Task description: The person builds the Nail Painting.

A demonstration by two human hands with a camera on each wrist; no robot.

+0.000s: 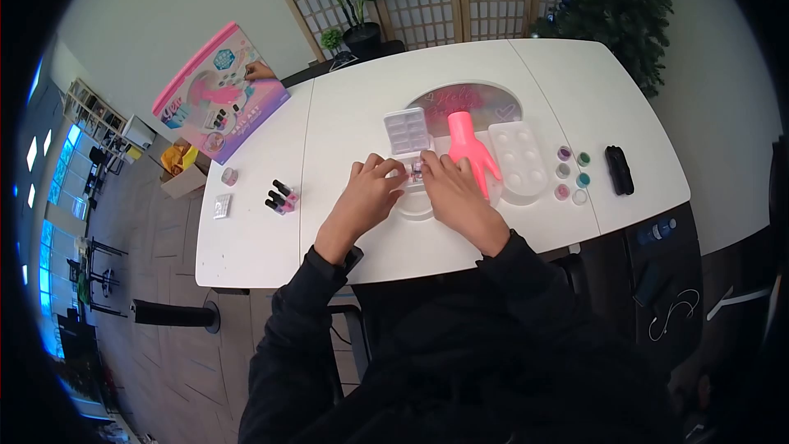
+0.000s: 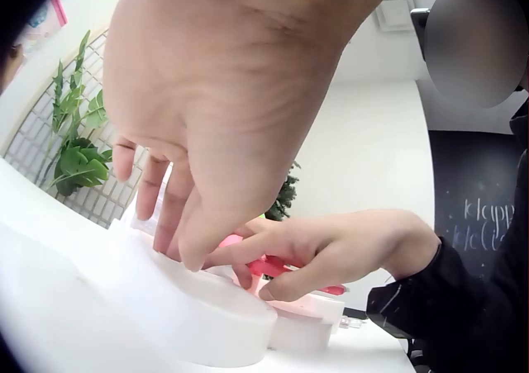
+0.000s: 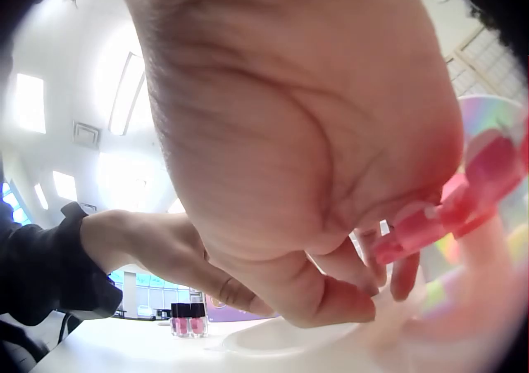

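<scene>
My left hand (image 1: 364,200) and right hand (image 1: 462,199) meet over a white nail-art station on the table. Between their fingertips sits a small clear compartment case (image 1: 415,171) with tiny pink and dark pieces in it. Its divided lid (image 1: 407,130) stands raised behind. Left fingers grip the case's left side, the right ones its right side; in the left wrist view the left fingertips dip behind the white base's rim (image 2: 219,307). A bright pink model hand (image 1: 467,144) lies beside my right hand, with a white tray of round wells (image 1: 518,160) farther right.
Several small pots (image 1: 584,180) of colour and a black pouch (image 1: 620,170) lie at the right. At the left are polish bottles (image 1: 282,197), a small white packet (image 1: 222,206), a small jar (image 1: 229,176) and a large printed box (image 1: 222,94). A holographic panel (image 1: 493,103) stands behind.
</scene>
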